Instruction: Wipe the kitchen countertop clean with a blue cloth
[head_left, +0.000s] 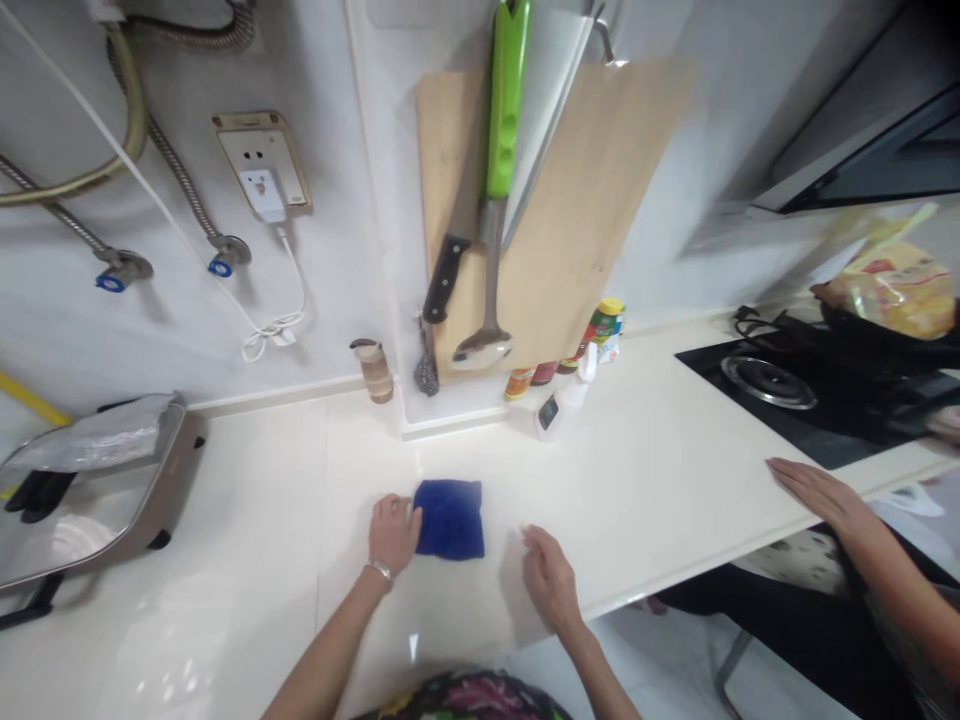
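Observation:
A folded dark blue cloth (450,520) lies flat on the white countertop (637,480). At its left edge rests my left hand (394,533), with a bracelet on the wrist. The thumb meets the cloth's edge and the other fingers curve loosely on the counter, not wrapped round anything I can see. To the right of the cloth, apart from it, is my right hand (550,580). Its fingers are loosely bent and hold nothing visible.
Another person's hand (814,490) rests on the counter's right edge, near a black cooktop (780,385). An electric pan (150,490) stands at left. A cutting board (585,200), knife (446,280) and slotted spoon (491,250) hang ahead, above several bottles and a brown jar (376,375).

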